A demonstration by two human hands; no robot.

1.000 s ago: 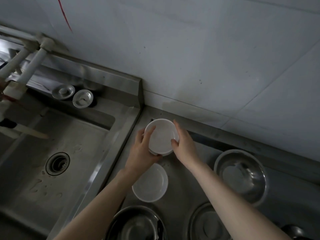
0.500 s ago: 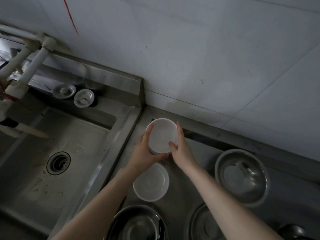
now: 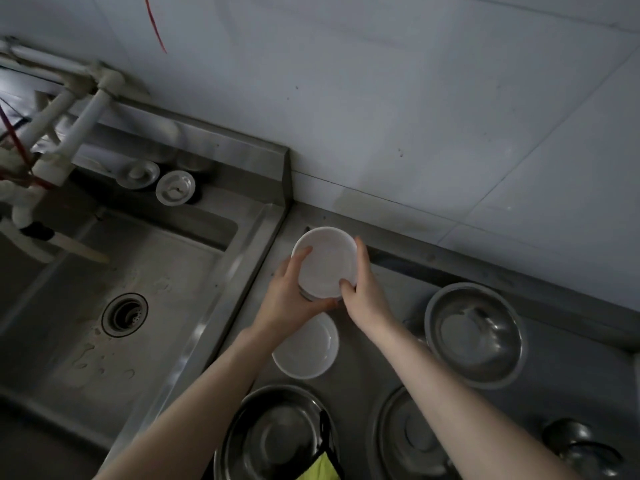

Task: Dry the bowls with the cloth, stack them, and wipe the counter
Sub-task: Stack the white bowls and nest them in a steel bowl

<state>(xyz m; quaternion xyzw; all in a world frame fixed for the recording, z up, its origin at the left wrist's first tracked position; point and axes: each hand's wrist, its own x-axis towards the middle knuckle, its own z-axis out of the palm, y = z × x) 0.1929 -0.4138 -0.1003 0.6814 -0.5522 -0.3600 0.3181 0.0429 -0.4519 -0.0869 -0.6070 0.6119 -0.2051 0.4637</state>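
White round bowl point(image 3: 325, 263) in left hand point(image 3: 285, 301)

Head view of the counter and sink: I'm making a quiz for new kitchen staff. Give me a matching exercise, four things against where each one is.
Things
1. large steel bowl
2. round strainer
3. upper white bowl
4. lower white bowl

Places
A. gripped by left hand and right hand
B. on the counter, right of both hands
C. on the back ledge of the sink
D. on the counter, partly hidden by the left wrist

Pairs: 1-B, 2-C, 3-A, 4-D
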